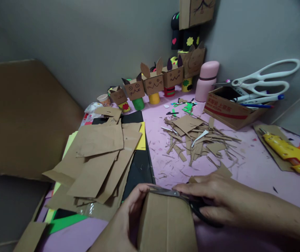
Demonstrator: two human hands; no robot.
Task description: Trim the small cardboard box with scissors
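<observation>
My left hand (125, 218) grips the left edge of a brown cardboard piece (167, 224) at the bottom centre, holding it upright. My right hand (213, 197) is closed on black-handled scissors (184, 197), whose metal blades lie along the top edge of that cardboard. A small cardboard scrap (223, 170) sits just behind my right hand on the pink table (255, 168).
A stack of brown cardboard sheets (97, 157) over coloured paper lies to the left. Cardboard strips (197, 138) litter the middle. Cardboard animal figures (152, 84), a pink bottle (206, 80), a box (231, 108) with white scissors (265, 77) and a yellow glue gun (291, 154) stand behind and right.
</observation>
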